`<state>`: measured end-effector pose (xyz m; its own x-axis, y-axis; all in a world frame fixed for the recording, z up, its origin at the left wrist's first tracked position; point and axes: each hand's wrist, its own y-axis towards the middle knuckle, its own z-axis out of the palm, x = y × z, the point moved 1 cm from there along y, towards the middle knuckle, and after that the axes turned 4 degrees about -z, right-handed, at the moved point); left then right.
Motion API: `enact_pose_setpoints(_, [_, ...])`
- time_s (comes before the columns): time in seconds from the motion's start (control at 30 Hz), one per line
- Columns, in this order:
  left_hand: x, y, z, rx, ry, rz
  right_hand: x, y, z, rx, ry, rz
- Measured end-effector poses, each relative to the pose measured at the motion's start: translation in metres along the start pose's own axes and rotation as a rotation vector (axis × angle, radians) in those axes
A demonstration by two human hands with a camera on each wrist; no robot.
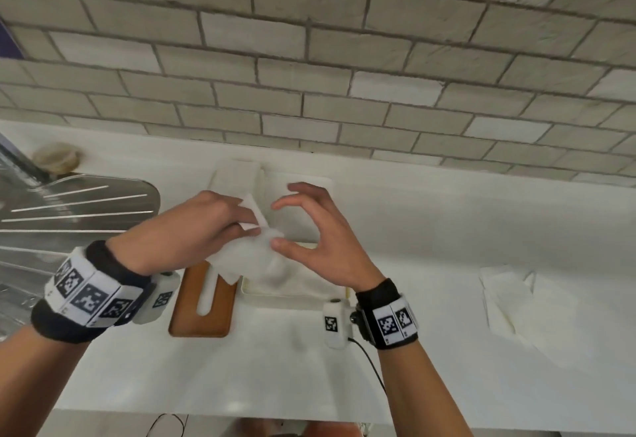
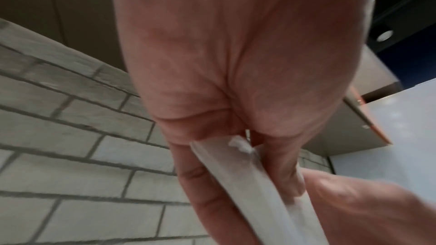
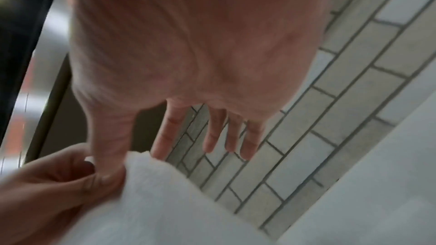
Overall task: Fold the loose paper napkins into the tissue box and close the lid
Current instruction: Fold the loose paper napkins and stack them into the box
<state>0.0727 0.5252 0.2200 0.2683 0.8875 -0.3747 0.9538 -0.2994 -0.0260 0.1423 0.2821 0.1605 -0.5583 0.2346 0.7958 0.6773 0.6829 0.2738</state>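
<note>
The left hand [image 1: 203, 226] pinches the napkin [image 1: 254, 261], the right hand [image 1: 309, 240] spread wide beside it, directly above the open tissue box [image 1: 292, 290].

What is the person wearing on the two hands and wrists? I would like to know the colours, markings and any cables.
Both hands are bare, with no gloves or sleeves. The left wrist band and the right wrist band are black, each carrying white blocks printed with black square code markers. A small white camera unit with its own marker hangs at the right wrist, and a thin black cable trails from it.
</note>
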Motion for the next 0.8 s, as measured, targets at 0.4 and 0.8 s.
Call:
enact_pose_setpoints(0.4, [-0.017,0.012,-0.008,-0.216,-0.176,0.099,-0.026,-0.022,0.018,-0.029,0.485,0.229])
enact_pose_setpoints(0.8, [0.032,0.030,0.120,-0.419,-0.368,-0.484,-0.084,-0.047,0.022,-0.499,0.174,0.635])
